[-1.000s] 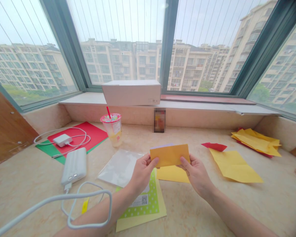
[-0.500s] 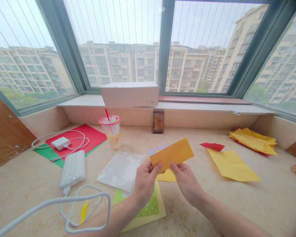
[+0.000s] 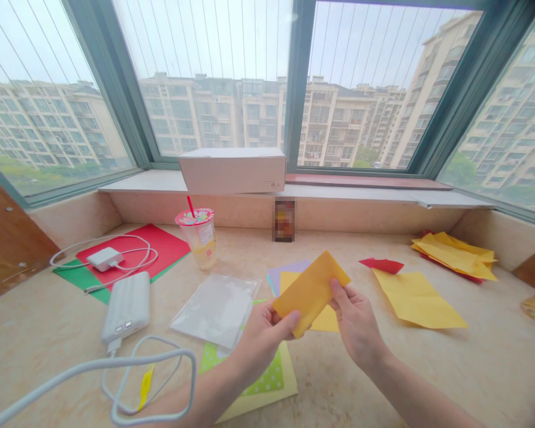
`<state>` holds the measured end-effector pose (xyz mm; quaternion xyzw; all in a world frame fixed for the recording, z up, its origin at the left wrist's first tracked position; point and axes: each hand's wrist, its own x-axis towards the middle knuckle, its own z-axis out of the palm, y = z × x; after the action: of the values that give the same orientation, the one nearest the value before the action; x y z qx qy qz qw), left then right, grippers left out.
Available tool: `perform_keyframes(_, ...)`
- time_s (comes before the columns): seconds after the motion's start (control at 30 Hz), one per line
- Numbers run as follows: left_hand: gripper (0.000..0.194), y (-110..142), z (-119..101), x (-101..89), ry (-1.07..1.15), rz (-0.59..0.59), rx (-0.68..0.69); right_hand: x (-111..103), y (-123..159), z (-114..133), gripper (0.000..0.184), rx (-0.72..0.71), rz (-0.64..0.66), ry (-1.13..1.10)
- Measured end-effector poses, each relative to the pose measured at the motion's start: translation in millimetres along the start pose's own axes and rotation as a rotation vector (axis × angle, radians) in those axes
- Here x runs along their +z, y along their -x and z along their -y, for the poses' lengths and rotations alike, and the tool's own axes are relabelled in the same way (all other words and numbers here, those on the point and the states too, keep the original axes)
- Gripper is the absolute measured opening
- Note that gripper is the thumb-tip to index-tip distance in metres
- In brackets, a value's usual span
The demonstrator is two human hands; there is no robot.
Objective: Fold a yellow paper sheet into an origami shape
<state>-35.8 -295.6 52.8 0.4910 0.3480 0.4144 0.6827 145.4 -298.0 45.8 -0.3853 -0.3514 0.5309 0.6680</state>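
Note:
A folded yellow-orange sheet of paper (image 3: pixel 312 292) is held above the counter, tilted with its right end higher. My left hand (image 3: pixel 270 330) pinches its lower left part, thumb on top. On the right edge, near the upper corner, my right hand (image 3: pixel 355 318) grips it between thumb and fingers. Beneath it lie a yellow sheet (image 3: pixel 327 321) and a lilac sheet (image 3: pixel 289 272), both partly covered. A green polka-dot sheet (image 3: pixel 270 371) on pale yellow paper lies under my left forearm. Left of my left hand rests a clear plastic sleeve (image 3: pixel 214 309).
At left are a white power bank (image 3: pixel 127 306) with a looping cable, a charger plug (image 3: pixel 104 259) on red paper (image 3: pixel 160 244), and a lidded drink cup (image 3: pixel 200 244). A flat yellow sheet (image 3: pixel 421 300), a red piece (image 3: pixel 383 265) and a yellow paper pile (image 3: pixel 455 252) lie at right.
My right hand has shifted from the lower edge of the folded paper to its right edge. The paper has turned to a steeper tilt, uncovering more of the sheets behind it.

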Motion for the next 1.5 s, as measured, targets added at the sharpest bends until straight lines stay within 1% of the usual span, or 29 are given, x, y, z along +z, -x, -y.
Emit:
perform_keyframes(0.07,0.052,-1,1,1.6,0.021,-0.053,0.028,3,3,0,0.04,-0.005,0.053,-0.002)
perform_keyframes(0.13,0.051,-2,2,4.2,0.043,-0.098,0.066,7,8,-1,0.043,0.019,0.158,0.035)
perform_keyframes(0.2,0.049,-1,2,6.1,0.041,-0.105,0.081,9,11,-1,0.045,0.077,0.237,0.092)
perform_keyframes(0.23,0.049,-1,2,6.2,0.031,-0.095,0.071,8,11,0,0.046,0.102,0.243,0.114)
perform_keyframes(0.33,0.046,3,-2,2.0,-0.019,-0.048,-0.01,1,9,9,0.044,0.136,0.208,0.166)
perform_keyframes(0.4,0.048,5,-7,-3.6,-0.044,-0.014,-0.08,-6,6,17,0.043,0.145,0.241,0.226)
perform_keyframes(0.47,0.054,7,-12,-9.0,-0.07,0.042,-0.135,-11,5,24,0.042,0.193,0.338,0.289)
perform_keyframes(0.53,0.058,7,-14,-12.4,-0.113,0.115,-0.16,-12,7,28,0.04,0.261,0.472,0.336)
perform_keyframes(0.6,0.057,7,-12,-13.5,-0.169,0.179,-0.153,-9,12,29,0.036,0.314,0.598,0.365)
perform_keyframes(0.67,0.053,7,-7,-13.0,-0.219,0.206,-0.118,-7,15,25,0.034,0.321,0.65,0.365)
perform_keyframes(0.7,0.051,7,-5,-12.6,-0.243,0.208,-0.103,-6,16,23,0.034,0.305,0.641,0.354)
perform_keyframes(0.77,0.05,7,-1,-11.6,-0.264,0.199,-0.1,-8,17,18,0.038,0.253,0.573,0.33)
perform_keyframes(0.87,0.048,6,-3,-9.6,-0.181,0.199,-0.116,-14,15,13,0.045,0.19,0.483,0.326)
perform_keyframes(0.93,0.048,6,-7,-7.8,-0.077,0.22,-0.119,-18,15,12,0.038,0.141,0.471,0.348)
perform_keyframes(1.0,0.048,6,-10,-6.0,-0.007,0.237,-0.135,-20,16,12,0.029,0.061,0.465,0.408)
perform_keyframes(1.07,0.048,5,-10,-4.6,0.023,0.219,-0.154,-21,17,13,0.024,-0.017,0.457,0.494)
perform_keyframes(1.17,0.051,4,-7,-4.2,0.057,0.15,-0.136,-21,18,13,0.021,-0.094,0.471,0.573)
perform_keyframes(1.23,0.056,5,-6,-4.9,0.093,0.129,-0.132,-22,17,12,0.021,-0.139,0.488,0.604)
perform_keyframes(1.33,0.061,6,-6,-6.2,0.074,0.149,-0.163,-23,16,12,0.024,-0.217,0.531,0.67)
perform_keyframes(1.43,0.058,8,-7,-6.4,-0.009,0.179,-0.175,-23,16,11,0.03,-0.278,0.597,0.733)
perform_keyframes(1.47,0.056,8,-6,-6.2,-0.027,0.179,-0.164,-23,17,9,0.031,-0.292,0.599,0.744)
perform_keyframes(1.5,0.054,8,-6,-6.1,-0.038,0.178,-0.147,-22,17,7,0.031,-0.302,0.569,0.746)
